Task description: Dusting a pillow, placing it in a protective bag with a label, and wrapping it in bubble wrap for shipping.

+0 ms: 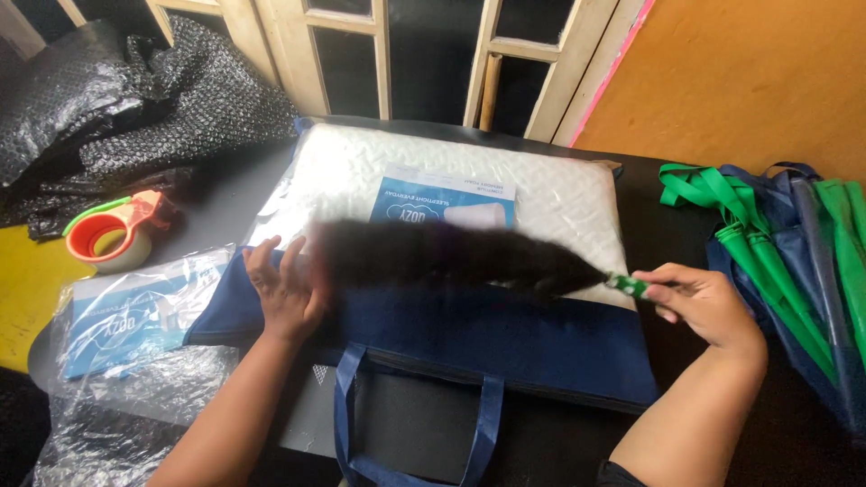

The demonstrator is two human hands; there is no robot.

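A long black feather duster with a green handle (460, 257) lies almost level across the middle of the frame, its long axis running left to right with a slight drop toward the right. The blurred dark plume points to the left; the green handle end points right. The right hand (708, 302) at centre right is closed around that green handle end, fingers curled on it. The plume sweeps over a white quilted pillow in clear plastic wrap (550, 194), which lies flat in the upper middle with a blue and white paper label on top.

The left hand (284, 284), left of centre, rests open with fingers spread on the flap of a dark blue fabric bag with loop handles (541, 347), just beside the plume's tip; it grips nothing. The bag lies under the pillow's near edge on the dark bench (225, 198).

At lower left sits a crumpled clear plastic bag with a blue card (135, 316). An orange and green tape dispenser (113, 230) is at far left, black bubble wrap (135, 99) at upper left, and folded green and blue fabric bags (794, 252) at the right edge.
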